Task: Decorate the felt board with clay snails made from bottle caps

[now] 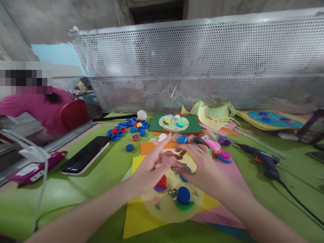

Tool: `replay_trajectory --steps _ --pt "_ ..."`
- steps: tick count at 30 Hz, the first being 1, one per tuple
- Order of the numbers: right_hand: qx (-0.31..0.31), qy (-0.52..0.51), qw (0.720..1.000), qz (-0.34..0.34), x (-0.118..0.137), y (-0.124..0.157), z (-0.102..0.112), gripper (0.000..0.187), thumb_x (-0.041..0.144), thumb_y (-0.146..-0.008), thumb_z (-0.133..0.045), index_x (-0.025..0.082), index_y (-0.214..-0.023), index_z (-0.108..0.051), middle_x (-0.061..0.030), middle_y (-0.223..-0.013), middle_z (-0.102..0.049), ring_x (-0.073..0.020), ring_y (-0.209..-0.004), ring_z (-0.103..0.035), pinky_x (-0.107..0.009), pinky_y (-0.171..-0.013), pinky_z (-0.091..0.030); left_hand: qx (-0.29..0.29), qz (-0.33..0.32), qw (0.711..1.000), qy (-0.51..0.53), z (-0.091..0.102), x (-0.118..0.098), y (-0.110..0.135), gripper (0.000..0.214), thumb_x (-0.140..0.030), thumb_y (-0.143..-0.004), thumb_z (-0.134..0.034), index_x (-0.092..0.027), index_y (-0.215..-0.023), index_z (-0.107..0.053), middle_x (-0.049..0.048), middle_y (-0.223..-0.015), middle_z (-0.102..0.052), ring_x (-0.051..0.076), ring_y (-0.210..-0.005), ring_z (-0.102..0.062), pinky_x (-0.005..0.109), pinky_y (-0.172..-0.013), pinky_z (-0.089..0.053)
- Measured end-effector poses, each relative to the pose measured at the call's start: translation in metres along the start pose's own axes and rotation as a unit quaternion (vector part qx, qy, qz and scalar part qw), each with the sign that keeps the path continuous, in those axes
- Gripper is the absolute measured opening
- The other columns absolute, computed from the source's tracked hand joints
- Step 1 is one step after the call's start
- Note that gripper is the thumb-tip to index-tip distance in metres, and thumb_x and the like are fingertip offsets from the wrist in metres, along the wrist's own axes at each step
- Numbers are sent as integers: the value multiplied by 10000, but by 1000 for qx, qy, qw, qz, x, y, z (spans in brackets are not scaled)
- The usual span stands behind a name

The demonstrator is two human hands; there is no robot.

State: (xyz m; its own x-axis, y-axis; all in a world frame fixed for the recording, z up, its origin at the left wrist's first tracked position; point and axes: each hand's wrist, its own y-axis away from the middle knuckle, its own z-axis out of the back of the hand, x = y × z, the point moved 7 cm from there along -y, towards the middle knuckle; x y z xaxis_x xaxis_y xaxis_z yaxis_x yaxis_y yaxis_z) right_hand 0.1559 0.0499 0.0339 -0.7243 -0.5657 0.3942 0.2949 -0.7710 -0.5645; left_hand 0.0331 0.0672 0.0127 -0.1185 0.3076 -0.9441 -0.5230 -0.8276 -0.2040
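Yellow sheet (134, 216) | left hand (155, 163), right hand (201, 160) above | blue cap (183, 195) nearby

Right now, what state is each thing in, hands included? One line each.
Left hand: raised over the cream disc; whether it holds anything, unclear.
Right hand: fingers bent; grip unclear.
Cream disc: on yellow paper, partly decorated.
Blue bottle cap: on the disc, beside googly eyes.
Smartphone: lying flat, screen dark.
Glue gun: on its side, not held.
Loose bottle caps: scattered, some open side up.
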Motion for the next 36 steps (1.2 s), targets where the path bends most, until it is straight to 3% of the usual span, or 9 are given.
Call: replay_trajectory --steps 3,5,7,12,18,24,29,34,36 --pt "27 -7 1000 -2 0 2 -5 374 187 -717 -594 206 -1073 -484 -79 -1017 -636 -250 -926 -582 -462 -811 -394 61 -112 986 -108 -12 -16 7 697 -357 -922 -462 -260 -1458 -28 42 -1050 -698 234 -1185 -508 426 -1023 -372" --pt "48 -13 999 -2 0 3 -8 399 198 -716 -607 211 -1094 -479 -81 -1019 -635 -252 -921 -584 -466 -812 -396 96 -146 975 -134 -19 -20 10 736 -351 -917 -472 -267 -1455 22 43 -1141 -664 225 -1209 -486 405 -1019 -381" --pt "51 -12 999 1 1 3 -6 388 218 -722 -613 214 -1088 -488 -87 -1038 -632 -257 -933 -584 -464 -812 -398 99 -151 974 -139 -19 -21 11 740 -354 -916 -471 -269 -1454 29 44 -1153 -658 224 -1197 -499 392 -996 -408" --pt "24 21 999 -11 -3 -3 7 441 236 -709 -655 201 -1116 -488 -89 -1086 -624 -268 -1003 -565 -467 -845 -387 23 -135 978 -157 -4 -20 9 680 -338 -935 -432 -274 -1456 1 40 -1069 -695 229 -1220 -476 430 -1032 -365" --pt "75 20 997 11 2 -1 -4 308 279 -721 -666 184 -973 -517 -107 -1013 -626 -277 -961 -571 -460 -812 -404 140 -152 966 -157 -27 -17 12 786 -379 -909 -469 -240 -1449 86 100 -1238 -599 259 -1180 -519 424 -951 -447" --pt "48 47 998 9 -1 -3 3 497 205 -682 -658 196 -1139 -462 -117 -1118 -602 -287 -1038 -542 -472 -846 -376 74 -144 975 -152 -16 -22 9 660 -395 -950 -359 -240 -1456 35 88 -1151 -648 255 -1183 -515 454 -1001 -398" --pt "96 14 995 29 4 -3 -5 366 196 -675 -643 193 -1020 -522 -92 -1008 -626 -272 -980 -562 -448 -827 -382 169 -168 962 -137 -31 -22 14 694 -462 -949 -288 -186 -1445 112 146 -1228 -595 258 -1129 -546 434 -905 -466" --pt "75 34 996 12 -3 -5 3 522 224 -663 -663 209 -1149 -475 -124 -1198 -571 -302 -1100 -519 -496 -879 -368 72 -134 976 -154 -13 -25 11 619 -386 -958 -324 -234 -1459 7 89 -1141 -653 235 -1148 -540 405 -975 -420" --pt "76 41 996 8 -3 -5 4 502 213 -667 -651 209 -1140 -480 -125 -1214 -562 -299 -1107 -516 -499 -882 -374 63 -113 977 -171 -11 -25 11 615 -367 -960 -320 -233 -1460 12 78 -1049 -686 243 -1070 -590 407 -947 -437"
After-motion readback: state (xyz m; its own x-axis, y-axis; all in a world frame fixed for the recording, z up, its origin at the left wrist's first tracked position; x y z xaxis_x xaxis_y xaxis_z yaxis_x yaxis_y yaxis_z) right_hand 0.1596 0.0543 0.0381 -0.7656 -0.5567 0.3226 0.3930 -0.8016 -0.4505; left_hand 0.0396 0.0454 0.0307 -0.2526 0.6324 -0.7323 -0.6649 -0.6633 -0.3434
